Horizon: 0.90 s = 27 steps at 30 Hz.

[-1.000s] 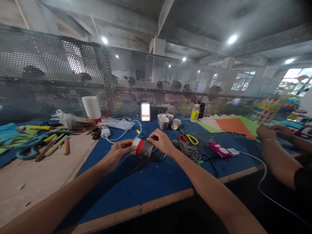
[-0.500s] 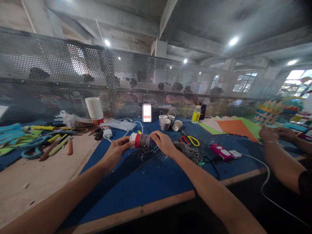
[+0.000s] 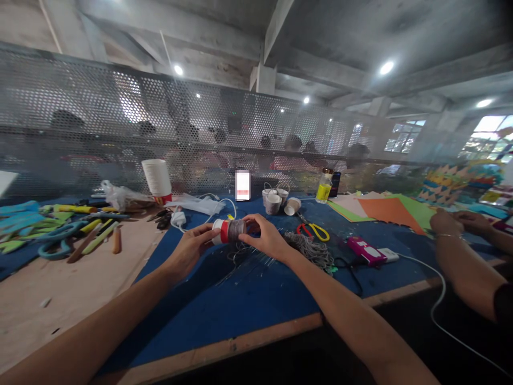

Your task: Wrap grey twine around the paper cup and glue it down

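A paper cup (image 3: 225, 232), white and red, lies sideways in the air above the blue table, with grey cord wound round its right-hand part. My left hand (image 3: 191, 247) is closed on the cup's white end. At the cord-wrapped end, the thumb and fingers of my right hand (image 3: 265, 238) curve round the cup. Beneath and right of my hands lies a loose heap of grey cord (image 3: 312, 251), along with thin clear strands. Several small grey-wrapped cups (image 3: 273, 203) stand beyond, and one cup (image 3: 292, 206) lies tipped over beside them.
Scissors (image 3: 319, 232) with red and yellow handles lie near a magenta power bank (image 3: 365, 251) with a white cable. At left are stacked paper cups (image 3: 157, 179), teal scissors (image 3: 60, 238) and tools. Coloured paper (image 3: 388, 211) is at right, near a co-worker's hands (image 3: 447, 222).
My right hand has come slightly left and lower, its fingers now opened wider round the cord-wrapped end. The left hand keeps its hold on the cup, which has turned slightly.
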Available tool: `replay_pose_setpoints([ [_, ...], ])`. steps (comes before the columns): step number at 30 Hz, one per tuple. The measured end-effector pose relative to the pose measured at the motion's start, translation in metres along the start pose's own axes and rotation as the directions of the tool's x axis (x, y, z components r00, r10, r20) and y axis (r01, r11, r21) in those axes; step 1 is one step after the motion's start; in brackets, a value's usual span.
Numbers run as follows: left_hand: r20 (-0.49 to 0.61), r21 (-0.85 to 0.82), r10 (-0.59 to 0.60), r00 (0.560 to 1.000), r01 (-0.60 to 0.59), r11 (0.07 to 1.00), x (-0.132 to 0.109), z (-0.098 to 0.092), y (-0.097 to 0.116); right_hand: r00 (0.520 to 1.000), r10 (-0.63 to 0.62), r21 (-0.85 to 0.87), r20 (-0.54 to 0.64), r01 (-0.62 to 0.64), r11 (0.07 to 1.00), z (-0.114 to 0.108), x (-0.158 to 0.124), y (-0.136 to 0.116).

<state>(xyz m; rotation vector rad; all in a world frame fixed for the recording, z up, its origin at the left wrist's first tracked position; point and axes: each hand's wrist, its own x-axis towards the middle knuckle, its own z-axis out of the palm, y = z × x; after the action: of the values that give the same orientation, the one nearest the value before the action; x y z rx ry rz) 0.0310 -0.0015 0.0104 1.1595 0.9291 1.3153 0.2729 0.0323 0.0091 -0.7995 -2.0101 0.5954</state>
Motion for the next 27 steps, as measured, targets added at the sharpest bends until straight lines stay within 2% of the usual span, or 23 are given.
replay_pose_setpoints([
  [4, -0.018, 0.036, 0.007, 1.000, -0.006, 0.999, -0.001, 0.000, 0.000, 0.999, -0.036, -0.011, -0.032, 0.035, 0.999, 0.000, 0.001, 0.005],
  [8, 0.048, 0.092, 0.007, 0.999, -0.012, 0.996, -0.004, 0.002, 0.001, 0.995, -0.039, 0.008, -0.088, 0.040, 0.999, -0.005, 0.003, 0.003],
  [14, 0.172, 0.165, 0.001, 0.985, -0.030, 0.986, -0.009, 0.005, 0.002, 0.993, -0.114, 0.034, 0.044, 0.112, 0.993, -0.009, 0.005, 0.002],
  [19, 0.207, 0.211, -0.008, 0.978, -0.036, 0.977, -0.009, 0.007, 0.002, 0.981, -0.158, 0.021, 0.113, 0.156, 0.988, -0.008, 0.004, 0.004],
  [27, 0.194, 0.232, -0.020, 0.981, -0.026, 0.972, -0.010, 0.008, 0.005, 0.991, -0.131, -0.027, 0.012, 0.132, 0.991, -0.009, 0.003, -0.001],
])
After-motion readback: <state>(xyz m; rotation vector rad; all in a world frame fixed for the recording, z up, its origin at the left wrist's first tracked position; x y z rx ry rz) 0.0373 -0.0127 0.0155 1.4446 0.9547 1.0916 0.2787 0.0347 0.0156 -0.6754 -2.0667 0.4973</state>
